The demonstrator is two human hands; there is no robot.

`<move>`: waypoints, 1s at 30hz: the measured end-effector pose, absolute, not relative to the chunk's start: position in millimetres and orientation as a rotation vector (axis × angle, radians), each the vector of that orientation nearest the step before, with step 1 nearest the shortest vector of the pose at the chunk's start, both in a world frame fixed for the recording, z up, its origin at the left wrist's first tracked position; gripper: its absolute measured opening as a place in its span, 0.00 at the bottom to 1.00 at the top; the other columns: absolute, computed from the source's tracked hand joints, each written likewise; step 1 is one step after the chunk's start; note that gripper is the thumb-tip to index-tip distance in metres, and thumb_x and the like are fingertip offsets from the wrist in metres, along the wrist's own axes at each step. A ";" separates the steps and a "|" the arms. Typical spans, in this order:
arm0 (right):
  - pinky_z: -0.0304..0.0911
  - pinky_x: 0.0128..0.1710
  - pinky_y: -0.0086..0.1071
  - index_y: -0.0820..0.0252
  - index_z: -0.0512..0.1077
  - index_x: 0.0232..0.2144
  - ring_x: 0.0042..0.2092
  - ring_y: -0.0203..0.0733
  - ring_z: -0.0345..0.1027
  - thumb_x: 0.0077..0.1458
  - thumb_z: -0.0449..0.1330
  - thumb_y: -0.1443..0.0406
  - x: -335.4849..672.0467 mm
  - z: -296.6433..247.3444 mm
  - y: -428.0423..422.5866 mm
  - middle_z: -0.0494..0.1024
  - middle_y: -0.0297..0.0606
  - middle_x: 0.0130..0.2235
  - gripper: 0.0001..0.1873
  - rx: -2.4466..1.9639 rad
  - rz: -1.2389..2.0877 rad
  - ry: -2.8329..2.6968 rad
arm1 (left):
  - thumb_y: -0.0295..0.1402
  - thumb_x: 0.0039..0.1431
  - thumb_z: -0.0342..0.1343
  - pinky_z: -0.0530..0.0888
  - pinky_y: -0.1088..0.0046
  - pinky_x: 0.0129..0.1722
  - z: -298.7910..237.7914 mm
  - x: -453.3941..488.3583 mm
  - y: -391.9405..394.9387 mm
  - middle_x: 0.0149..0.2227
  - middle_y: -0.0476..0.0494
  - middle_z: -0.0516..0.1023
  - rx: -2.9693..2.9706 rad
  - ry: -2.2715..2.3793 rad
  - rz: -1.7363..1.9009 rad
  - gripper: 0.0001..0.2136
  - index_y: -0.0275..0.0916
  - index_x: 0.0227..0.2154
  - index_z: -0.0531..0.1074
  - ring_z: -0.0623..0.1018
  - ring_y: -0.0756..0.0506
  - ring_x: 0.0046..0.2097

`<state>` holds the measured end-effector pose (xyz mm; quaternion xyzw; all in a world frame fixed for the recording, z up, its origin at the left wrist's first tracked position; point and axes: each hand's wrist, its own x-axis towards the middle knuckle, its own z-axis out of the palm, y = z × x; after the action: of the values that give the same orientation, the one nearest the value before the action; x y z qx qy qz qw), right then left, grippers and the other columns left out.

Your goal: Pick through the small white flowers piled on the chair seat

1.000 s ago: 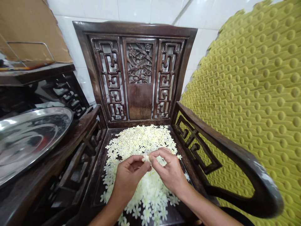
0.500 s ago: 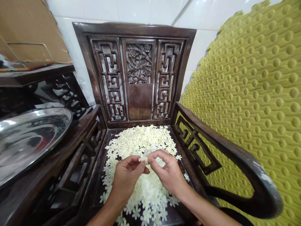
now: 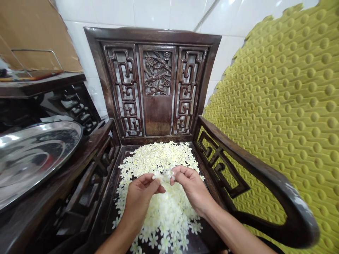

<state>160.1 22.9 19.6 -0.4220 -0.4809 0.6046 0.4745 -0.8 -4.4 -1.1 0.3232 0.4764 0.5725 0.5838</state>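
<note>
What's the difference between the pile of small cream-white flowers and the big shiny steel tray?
The pile of small cream-white flowers is many matte pieces; the shiny steel tray is one smooth, reflective piece. The pile lies on the seat of the dark carved wooden chair; the tray sits outside it, to the left.

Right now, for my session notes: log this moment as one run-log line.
left hand: holds small white blossoms | right hand: holds same blossoms | below: blossom heap on dark carved wooden chair

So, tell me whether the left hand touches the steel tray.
Apart: the head view shows the left hand over the blossoms, with the wooden chair arm between it and the steel tray.
</note>
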 end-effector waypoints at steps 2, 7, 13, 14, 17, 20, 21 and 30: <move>0.59 0.39 0.32 0.62 0.73 0.30 0.31 0.36 0.65 0.56 0.60 0.63 160.6 17.1 23.6 0.73 0.32 0.26 0.07 -1.023 1.493 -1.159 | 0.33 0.50 0.67 0.79 0.71 0.36 -2.3 -0.7 -3.9 0.22 0.48 0.81 0.752 1.116 1.340 0.09 0.35 0.29 0.74 0.79 0.48 0.27; 0.60 0.38 0.33 0.60 0.72 0.29 0.34 0.39 0.65 0.60 0.58 0.62 166.0 18.7 21.7 0.72 0.34 0.29 0.10 -1.134 1.138 -1.569 | 0.32 0.49 0.68 0.78 0.73 0.34 -1.5 -1.1 -2.0 0.23 0.50 0.80 0.745 1.132 1.380 0.09 0.36 0.30 0.74 0.79 0.49 0.27; 0.60 0.44 0.35 0.56 0.74 0.38 0.40 0.42 0.68 0.62 0.59 0.63 165.7 24.6 13.7 0.76 0.36 0.37 0.05 -1.137 0.700 -1.869 | 0.32 0.49 0.68 0.77 0.74 0.33 4.1 -1.1 -2.0 0.22 0.52 0.79 0.819 1.139 1.378 0.09 0.37 0.28 0.73 0.79 0.49 0.26; 0.61 0.44 0.35 0.55 0.75 0.40 0.41 0.42 0.69 0.62 0.60 0.63 164.6 24.1 12.6 0.76 0.36 0.38 0.05 -1.125 0.726 -1.880 | 0.32 0.49 0.68 0.77 0.74 0.33 4.2 -0.5 -2.6 0.22 0.52 0.79 0.839 1.129 1.365 0.09 0.37 0.27 0.73 0.79 0.49 0.26; 0.62 0.44 0.34 0.55 0.76 0.39 0.40 0.41 0.71 0.62 0.60 0.63 162.6 21.5 11.2 0.78 0.36 0.37 0.05 -1.109 0.800 -1.891 | 0.32 0.49 0.68 0.76 0.76 0.32 3.2 1.4 -5.0 0.23 0.51 0.78 0.925 1.103 1.326 0.08 0.36 0.26 0.74 0.80 0.49 0.27; 0.61 0.43 0.34 0.56 0.76 0.34 0.37 0.40 0.71 0.63 0.58 0.65 162.9 20.7 12.5 0.78 0.34 0.32 0.07 -1.104 0.779 -1.907 | 0.32 0.49 0.69 0.76 0.76 0.31 2.1 2.9 -6.9 0.23 0.51 0.78 1.008 1.086 1.313 0.08 0.37 0.26 0.75 0.80 0.49 0.28; 0.60 0.43 0.34 0.56 0.76 0.32 0.37 0.40 0.70 0.62 0.59 0.65 163.2 21.1 13.2 0.77 0.33 0.31 0.07 -1.104 0.761 -1.906 | 0.32 0.49 0.69 0.76 0.76 0.31 2.3 3.1 -7.3 0.24 0.51 0.79 1.024 1.084 1.311 0.07 0.37 0.26 0.76 0.80 0.48 0.28; 0.59 0.33 0.30 0.59 0.67 0.26 0.31 0.37 0.62 0.63 0.54 0.62 168.9 15.5 27.8 0.67 0.31 0.26 0.14 -1.164 1.034 -1.597 | 0.37 0.53 0.66 0.78 0.70 0.37 4.8 -2.2 -5.9 0.25 0.45 0.82 0.974 1.176 1.304 0.09 0.35 0.31 0.79 0.81 0.45 0.31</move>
<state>168.9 27.8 15.5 -0.4687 -0.6429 0.4163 0.4401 -2.2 -5.9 4.8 0.4093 0.4942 0.5478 0.5367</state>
